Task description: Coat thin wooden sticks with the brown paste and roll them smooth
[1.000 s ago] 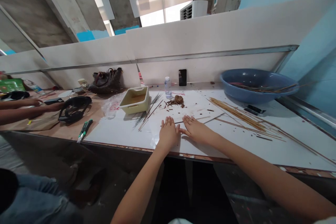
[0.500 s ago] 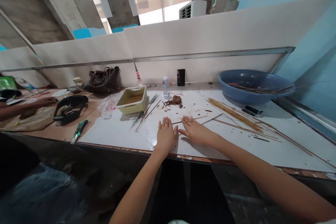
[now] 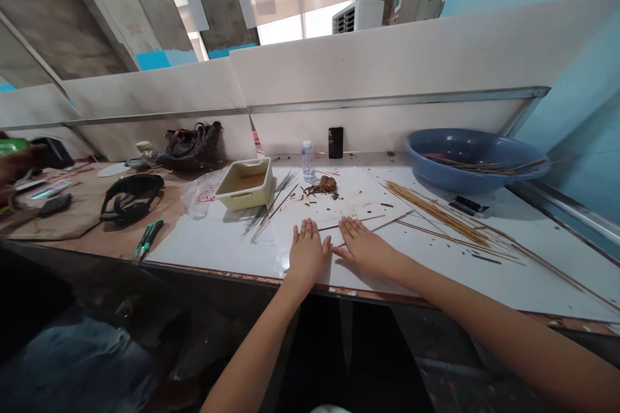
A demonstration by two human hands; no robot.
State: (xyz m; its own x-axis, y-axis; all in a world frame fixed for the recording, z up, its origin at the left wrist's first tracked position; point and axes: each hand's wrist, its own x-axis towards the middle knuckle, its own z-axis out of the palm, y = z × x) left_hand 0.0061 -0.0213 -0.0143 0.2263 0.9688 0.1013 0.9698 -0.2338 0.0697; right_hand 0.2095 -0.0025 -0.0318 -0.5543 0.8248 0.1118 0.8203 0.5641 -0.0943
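Note:
My left hand point(image 3: 309, 248) lies flat, palm down, on the white tabletop. Beside it my right hand point(image 3: 361, 245) is flat too, fingers stretched out and thumb toward the left. Under both hands runs a thin dark stick point(image 3: 361, 222), coated brown, its free part pointing right. Just beyond the fingers sits a lump of brown paste point(image 3: 328, 186) with crumbs around it. To the right of my right hand lies a bundle of thin tan sticks point(image 3: 436, 213). Left of my left hand are several dark, thin sticks point(image 3: 274, 210). Both palms are hidden.
A yellow-green tub point(image 3: 245, 197) of brownish contents, a clear bottle point(image 3: 309, 164) and a phone point(image 3: 336, 143) stand behind. A blue basin point(image 3: 475, 171) holds long sticks at right. At left are a black headset point(image 3: 130, 199), a cutter point(image 3: 148, 239), a handbag point(image 3: 191, 150) and a co-worker's hand point(image 3: 14, 171).
My right hand has shifted slightly right, widening the gap from my left hand. The co-worker's hand has drawn back left, and a dark block now shows on their board.

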